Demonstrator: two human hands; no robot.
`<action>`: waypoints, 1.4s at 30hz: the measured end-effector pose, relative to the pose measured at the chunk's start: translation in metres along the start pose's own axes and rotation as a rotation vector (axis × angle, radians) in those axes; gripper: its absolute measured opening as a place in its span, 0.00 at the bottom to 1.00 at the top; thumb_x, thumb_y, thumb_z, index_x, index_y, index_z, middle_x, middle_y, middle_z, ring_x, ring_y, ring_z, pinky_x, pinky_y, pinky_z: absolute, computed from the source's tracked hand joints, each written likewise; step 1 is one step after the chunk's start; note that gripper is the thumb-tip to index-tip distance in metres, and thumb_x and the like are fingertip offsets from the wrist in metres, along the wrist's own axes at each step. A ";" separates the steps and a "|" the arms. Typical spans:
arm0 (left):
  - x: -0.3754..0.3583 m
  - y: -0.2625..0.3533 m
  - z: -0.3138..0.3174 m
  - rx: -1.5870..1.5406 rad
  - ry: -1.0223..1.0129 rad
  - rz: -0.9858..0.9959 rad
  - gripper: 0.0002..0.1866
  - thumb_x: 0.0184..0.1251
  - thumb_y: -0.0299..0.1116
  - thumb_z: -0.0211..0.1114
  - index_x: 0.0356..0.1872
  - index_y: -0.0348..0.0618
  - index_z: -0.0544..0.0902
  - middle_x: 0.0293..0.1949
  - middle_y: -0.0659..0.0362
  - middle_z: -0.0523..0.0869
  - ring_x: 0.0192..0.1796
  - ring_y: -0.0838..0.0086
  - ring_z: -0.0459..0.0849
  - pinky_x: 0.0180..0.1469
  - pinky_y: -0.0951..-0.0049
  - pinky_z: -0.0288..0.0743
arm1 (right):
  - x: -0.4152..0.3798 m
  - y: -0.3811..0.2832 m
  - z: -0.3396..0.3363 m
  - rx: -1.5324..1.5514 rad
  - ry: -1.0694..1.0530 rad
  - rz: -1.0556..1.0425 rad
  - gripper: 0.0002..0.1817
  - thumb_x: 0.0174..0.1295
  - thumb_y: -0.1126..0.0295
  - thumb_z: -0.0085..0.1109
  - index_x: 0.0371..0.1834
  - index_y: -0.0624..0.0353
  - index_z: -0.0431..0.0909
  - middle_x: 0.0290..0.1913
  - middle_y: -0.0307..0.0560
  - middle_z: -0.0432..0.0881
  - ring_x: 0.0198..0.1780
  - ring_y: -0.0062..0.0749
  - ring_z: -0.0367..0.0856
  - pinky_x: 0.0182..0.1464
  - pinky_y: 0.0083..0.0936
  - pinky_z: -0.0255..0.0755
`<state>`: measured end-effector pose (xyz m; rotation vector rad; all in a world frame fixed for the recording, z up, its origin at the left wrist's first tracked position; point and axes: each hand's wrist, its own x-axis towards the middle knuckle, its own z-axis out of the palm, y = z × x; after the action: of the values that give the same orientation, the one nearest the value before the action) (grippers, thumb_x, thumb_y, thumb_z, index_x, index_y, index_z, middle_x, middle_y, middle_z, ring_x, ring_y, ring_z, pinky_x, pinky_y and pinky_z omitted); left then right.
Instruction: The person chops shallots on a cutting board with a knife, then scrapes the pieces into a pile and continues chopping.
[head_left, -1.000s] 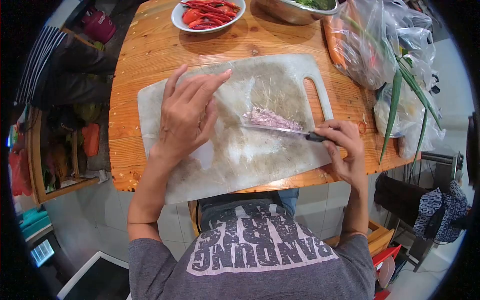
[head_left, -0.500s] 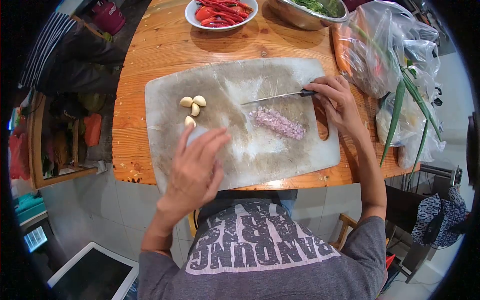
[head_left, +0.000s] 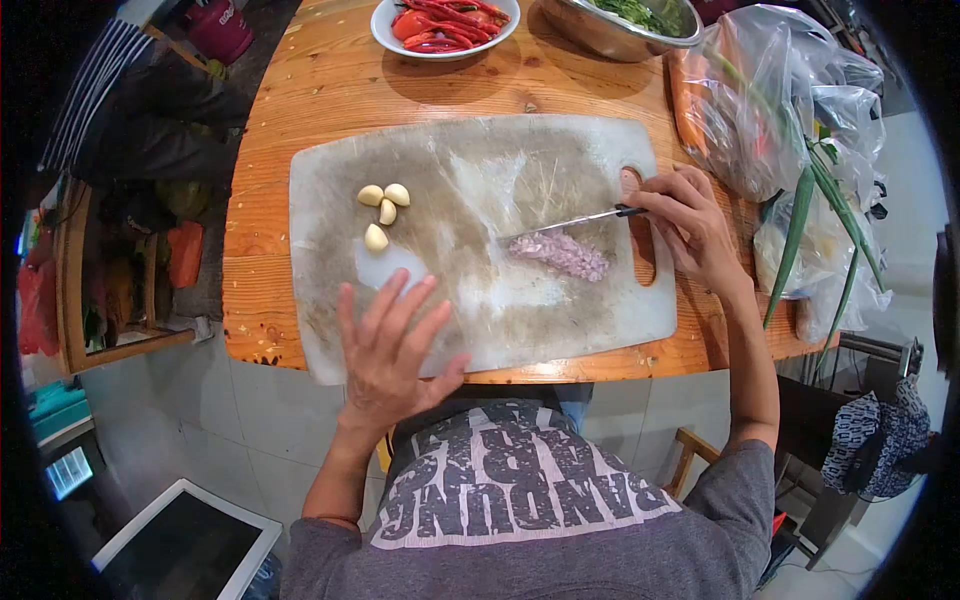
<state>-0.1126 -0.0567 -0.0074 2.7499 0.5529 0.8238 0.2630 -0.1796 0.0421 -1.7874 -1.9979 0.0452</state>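
Observation:
My right hand (head_left: pixel 690 222) grips the dark handle of a knife (head_left: pixel 570 221), its blade pointing left just above a heap of chopped shallots (head_left: pixel 562 255). Fingers spread, my left hand (head_left: pixel 392 345) hovers over the lower left of the worn cutting board (head_left: pixel 470 330) and holds nothing. Beyond its fingertips lie several peeled garlic cloves (head_left: pixel 376 237), most of them grouped a little farther up the board. Beside the lowest clove is a pale whitish patch (head_left: pixel 378 266), partly covered by my fingers.
A white bowl of red chilies and tomatoes (head_left: pixel 445 28) and a metal bowl of greens (head_left: pixel 630 25) stand at the table's far side. Plastic bags (head_left: pixel 750 110) with carrots and green onions (head_left: pixel 795 235) crowd the right edge.
My left hand has drawn back toward me from the lowest clove, its fingers spreading. The knife in my right hand has moved toward me, closer to the chopped shallots.

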 end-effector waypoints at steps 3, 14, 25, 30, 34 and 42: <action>0.007 -0.013 -0.006 0.023 0.012 -0.039 0.29 0.66 0.49 0.71 0.64 0.49 0.78 0.69 0.56 0.79 0.76 0.57 0.72 0.83 0.36 0.41 | -0.008 0.002 -0.003 -0.048 0.063 0.019 0.22 0.56 0.82 0.64 0.55 0.53 0.87 0.49 0.44 0.83 0.53 0.46 0.77 0.60 0.40 0.71; 0.015 -0.007 -0.006 -0.069 0.052 -0.085 0.25 0.66 0.41 0.68 0.64 0.47 0.80 0.67 0.56 0.80 0.76 0.57 0.71 0.83 0.37 0.41 | 0.009 -0.016 0.003 -0.011 0.095 0.072 0.21 0.59 0.81 0.64 0.55 0.54 0.88 0.44 0.46 0.85 0.45 0.46 0.78 0.53 0.37 0.72; 0.074 0.065 0.031 -0.105 -0.199 0.056 0.36 0.71 0.55 0.64 0.80 0.68 0.70 0.85 0.45 0.49 0.87 0.44 0.37 0.82 0.33 0.27 | -0.031 -0.088 -0.002 0.407 0.063 0.614 0.16 0.66 0.78 0.64 0.57 0.64 0.86 0.38 0.51 0.85 0.38 0.38 0.83 0.43 0.31 0.75; 0.073 0.073 0.045 -0.017 -0.295 0.139 0.35 0.75 0.64 0.54 0.81 0.70 0.68 0.86 0.40 0.41 0.86 0.41 0.30 0.80 0.31 0.22 | -0.034 -0.092 -0.001 0.391 0.115 0.557 0.15 0.66 0.77 0.65 0.56 0.65 0.87 0.38 0.52 0.85 0.37 0.40 0.83 0.40 0.32 0.75; 0.071 0.072 0.045 -0.001 -0.297 0.146 0.37 0.75 0.65 0.54 0.81 0.68 0.67 0.86 0.41 0.40 0.87 0.41 0.30 0.80 0.31 0.21 | -0.031 -0.096 -0.006 0.359 0.063 0.569 0.16 0.66 0.77 0.65 0.56 0.64 0.87 0.39 0.53 0.85 0.38 0.42 0.83 0.41 0.33 0.75; 0.069 0.072 0.050 -0.008 -0.339 0.127 0.44 0.70 0.66 0.59 0.84 0.63 0.62 0.87 0.45 0.40 0.87 0.44 0.30 0.80 0.28 0.24 | -0.031 -0.098 -0.003 0.376 0.082 0.535 0.16 0.65 0.78 0.65 0.56 0.64 0.87 0.40 0.53 0.86 0.41 0.43 0.83 0.43 0.34 0.75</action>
<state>-0.0102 -0.0987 0.0069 2.8512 0.3104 0.3652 0.1743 -0.2249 0.0669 -1.9667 -1.2986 0.4727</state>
